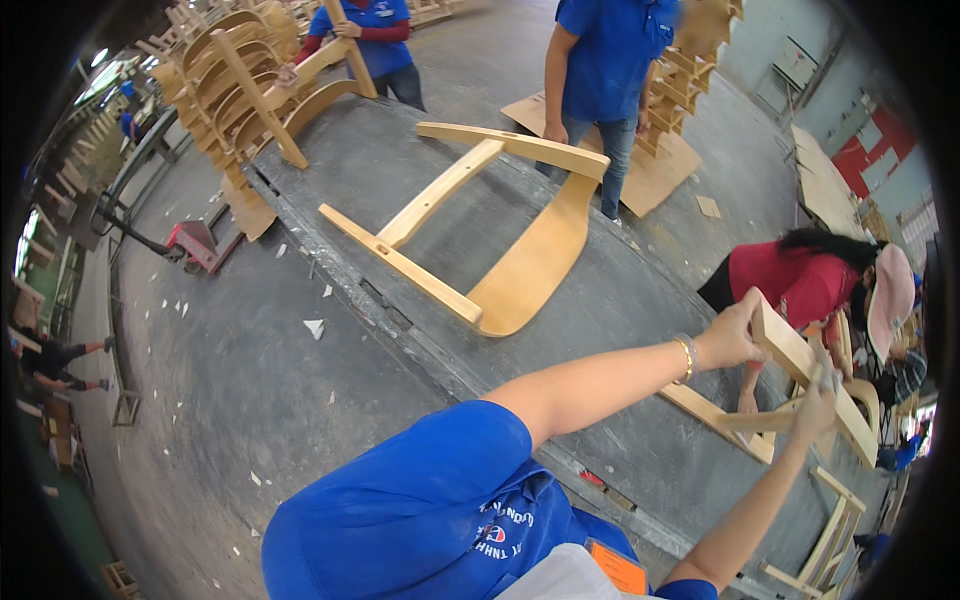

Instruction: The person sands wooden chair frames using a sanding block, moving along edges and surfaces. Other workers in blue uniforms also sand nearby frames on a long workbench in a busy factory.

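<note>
At the right of the view both my arms reach over the grey work table [640, 300] to a light wooden chair frame [783, 345]. My left hand [732, 338], with a bracelet on the wrist, is closed around the upper end of its thick leg or rail. Farther along the same piece, my right hand [818, 402] grips it; its fingers are slightly blurred. Lower bars of the frame lie near the table top, partly hidden by my arms. Apart from my hands, another chair frame [535, 262] with a wide curved back panel rests on the table.
A person in a red top and pink cap [800, 280] leans in close beside the frame, a hand near it. Two people in blue shirts [610, 70] [375, 25] stand across the table. Stacked curved chair parts [225, 80] and a red pallet jack [195, 245] are left.
</note>
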### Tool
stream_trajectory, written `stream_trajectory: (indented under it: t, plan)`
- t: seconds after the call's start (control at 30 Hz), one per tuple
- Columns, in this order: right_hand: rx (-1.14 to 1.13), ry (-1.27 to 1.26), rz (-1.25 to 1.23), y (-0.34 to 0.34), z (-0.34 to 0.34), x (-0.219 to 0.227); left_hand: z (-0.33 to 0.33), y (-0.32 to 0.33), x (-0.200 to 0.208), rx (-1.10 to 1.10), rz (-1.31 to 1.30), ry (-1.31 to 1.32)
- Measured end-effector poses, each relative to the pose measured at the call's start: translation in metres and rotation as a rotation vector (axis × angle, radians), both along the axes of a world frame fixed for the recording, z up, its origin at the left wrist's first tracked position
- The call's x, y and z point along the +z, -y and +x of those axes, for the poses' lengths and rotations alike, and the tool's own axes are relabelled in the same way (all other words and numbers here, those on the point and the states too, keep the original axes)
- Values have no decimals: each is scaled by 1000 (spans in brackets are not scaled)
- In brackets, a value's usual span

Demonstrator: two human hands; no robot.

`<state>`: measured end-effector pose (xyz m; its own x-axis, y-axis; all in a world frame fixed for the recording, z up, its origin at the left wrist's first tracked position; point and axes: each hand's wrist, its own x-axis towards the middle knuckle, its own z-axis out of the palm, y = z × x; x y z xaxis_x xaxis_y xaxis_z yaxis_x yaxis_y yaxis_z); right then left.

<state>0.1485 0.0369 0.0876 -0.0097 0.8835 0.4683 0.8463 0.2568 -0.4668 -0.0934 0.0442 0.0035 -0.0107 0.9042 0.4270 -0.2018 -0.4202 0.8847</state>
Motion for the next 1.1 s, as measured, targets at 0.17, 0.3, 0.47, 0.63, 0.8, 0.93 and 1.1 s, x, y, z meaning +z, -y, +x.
stream_trajectory:
  t: [0.17, 0.3, 0.47, 0.63, 0.8, 0.93, 1.1]
  plan:
    - [269, 142, 274, 30, -131, -11, -1, 7, 7, -62, 26, 139]
    - [222, 87, 186, 31, -112, -5, -2, 16, 10, -146, -3, 179]
    - [163, -16, -17, -7, 56, -1, 5, 20, 8, -45, -17, 95]
    - [-173, 65, -8, -43, 294, -2, 6, 31, 11, -104, -56, 114]
    - [-611, 327, -177, -56, 484, 22, 13, 49, 16, -115, -109, 208]
    - [-525, 238, 12, -60, 520, 21, 19, 51, 21, -113, -114, 279]
    - [-425, 162, 70, -44, 435, 9, 19, 51, 19, -133, -100, 291]
